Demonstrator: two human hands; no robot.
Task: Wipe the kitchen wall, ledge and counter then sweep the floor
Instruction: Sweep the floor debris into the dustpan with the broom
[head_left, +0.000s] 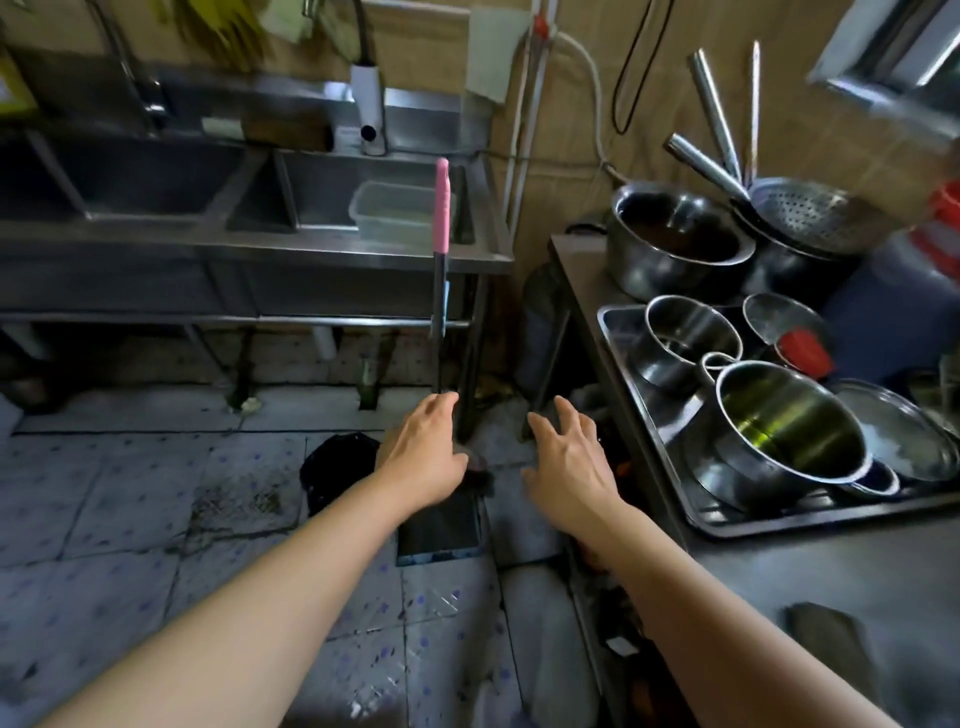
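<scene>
A tiled kitchen floor (130, 519) fills the lower left of the frame, grey squares with blue specks and a dirty patch left of centre; this is the surface the sweeping part of the task concerns.

Across the upper left runs a steel double sink (249, 208) on legs, with a clear plastic tub (395, 213) sitting in its right basin. A tan wall (571, 104) rises behind it, with pipes and a cable fixed to it.

Down the right side of the frame stands a steel counter (857, 571). A dark tray (727, 525) on it holds stacked pots, bowls and lids, probably left there to drain.

At the centre, a broom handle (441, 270) stands nearly upright, pink at the top and dark below, seemingly leaning against the sink's front edge where it can be grabbed easily. Below it, just under the left wrist, a dark dustpan (441, 530) lies on the floor, with a dark bag-like shape to its left.

Two bare arms reach forward from the bottom of the frame. The left hand (423, 452) has its fingers extended up to the lower end of the handle; whether it touches is unclear, and it does not grip. The right hand (569, 457) is spread, fingers relaxed, holding nothing, near the counter's leg. Judging by this, the person is about to take up the broom.
</scene>
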